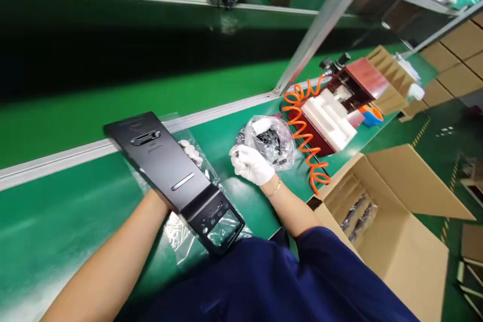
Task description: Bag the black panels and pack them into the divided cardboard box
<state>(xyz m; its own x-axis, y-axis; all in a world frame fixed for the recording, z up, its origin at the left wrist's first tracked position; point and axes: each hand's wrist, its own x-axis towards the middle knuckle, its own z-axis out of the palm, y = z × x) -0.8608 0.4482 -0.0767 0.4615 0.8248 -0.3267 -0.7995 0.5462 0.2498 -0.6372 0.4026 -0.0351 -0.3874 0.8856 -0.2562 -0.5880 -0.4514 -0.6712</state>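
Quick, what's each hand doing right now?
Left hand: holding the black panel, partly hidden behind it.
Right hand: closed, pinching a small dark piece.

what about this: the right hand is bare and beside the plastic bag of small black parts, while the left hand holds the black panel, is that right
Not quite: the right hand isn't bare; the head view shows it in a white glove. It is beside the plastic bag of small black parts, while the left hand holds the black panel.
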